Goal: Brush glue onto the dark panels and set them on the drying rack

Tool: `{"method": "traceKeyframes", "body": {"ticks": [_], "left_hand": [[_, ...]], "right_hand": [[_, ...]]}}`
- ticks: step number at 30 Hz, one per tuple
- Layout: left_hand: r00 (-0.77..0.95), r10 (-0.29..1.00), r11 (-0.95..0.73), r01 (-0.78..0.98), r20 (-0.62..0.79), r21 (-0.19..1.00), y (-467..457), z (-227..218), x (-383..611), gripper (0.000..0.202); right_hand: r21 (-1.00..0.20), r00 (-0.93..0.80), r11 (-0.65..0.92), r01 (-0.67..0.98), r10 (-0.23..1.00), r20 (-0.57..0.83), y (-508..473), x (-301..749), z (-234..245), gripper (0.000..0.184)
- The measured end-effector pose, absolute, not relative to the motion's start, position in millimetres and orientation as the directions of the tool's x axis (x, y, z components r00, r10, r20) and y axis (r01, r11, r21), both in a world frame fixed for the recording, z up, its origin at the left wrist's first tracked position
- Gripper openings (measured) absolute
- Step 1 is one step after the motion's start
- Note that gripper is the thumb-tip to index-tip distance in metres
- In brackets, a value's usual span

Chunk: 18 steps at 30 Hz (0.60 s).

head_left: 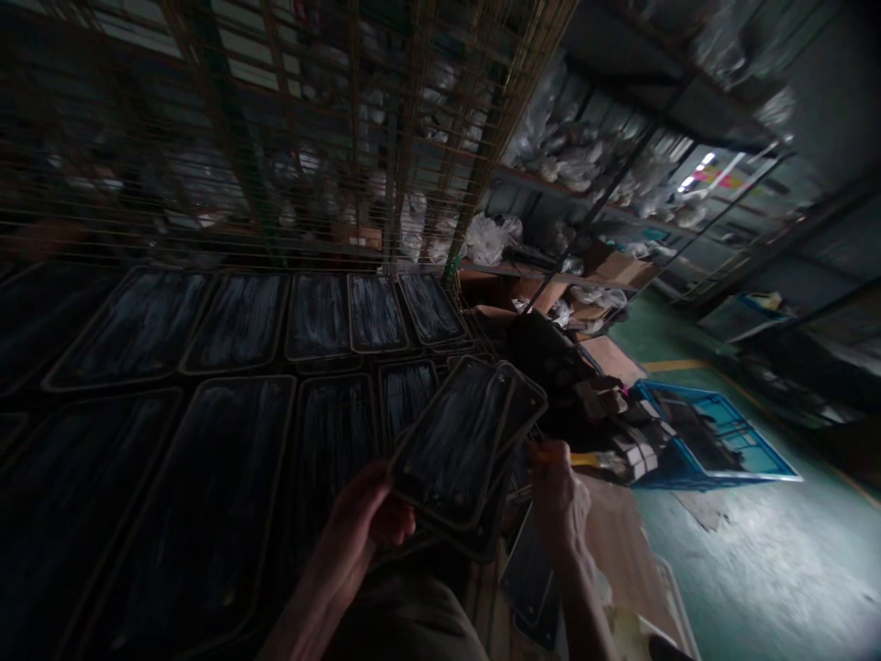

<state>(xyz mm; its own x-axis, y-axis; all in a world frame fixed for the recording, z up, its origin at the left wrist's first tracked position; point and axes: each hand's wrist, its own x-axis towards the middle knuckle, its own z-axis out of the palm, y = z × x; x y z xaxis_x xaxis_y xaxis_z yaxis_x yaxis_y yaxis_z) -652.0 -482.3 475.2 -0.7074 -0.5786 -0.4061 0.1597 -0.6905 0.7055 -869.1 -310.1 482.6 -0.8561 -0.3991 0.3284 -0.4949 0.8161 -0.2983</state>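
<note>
My left hand [375, 509] is closed on the near left corner of a dark rectangular panel [458, 441] with rounded corners and whitish streaks across its face. The panel is tilted, and another dark panel [529, 404] shows partly behind it; whether my left hand grips that one too is hidden. Just right of the panels, my right hand [561, 496] is closed around a paintbrush [585, 460] with a yellow-orange handle. Its bristle end points right, away from the panels. Left of my hands lie rows of similar streaked panels [238, 317].
Behind the panels stands a wire mesh rack [372, 119]. Shelves [564, 184] with plastic-wrapped goods run along the back. A blue crate [716, 436] rests on the green floor at right. Dark stacked pieces [551, 367] and a cardboard sheet [616, 542] lie near my right hand.
</note>
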Motion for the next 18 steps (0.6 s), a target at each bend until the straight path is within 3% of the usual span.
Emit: {"method": "traceKeyframes", "body": {"ticks": [4, 10, 18], "left_hand": [[-0.672, -0.57, -0.626, -0.018, -0.474, 0.779, -476.9, 469.0, -651.6, 0.037], [-0.674, -0.591, -0.571, -0.039, -0.444, 0.82, -473.0, 466.5, -647.1, 0.043], [-0.733, -0.535, -0.645, 0.034, -0.419, 0.764, -474.5, 462.8, -645.8, 0.047]], "right_hand": [[-0.228, -0.871, 0.854, -0.469, -0.402, 0.283, -336.6, -859.4, 475.8, 0.028], [-0.515, -0.927, 0.777, -0.363, -0.248, 0.28, -359.0, -855.0, 469.0, 0.041], [-0.736, -0.925, 0.568, -0.369, -0.144, 0.353, -363.2, -858.7, 458.7, 0.045]]}}
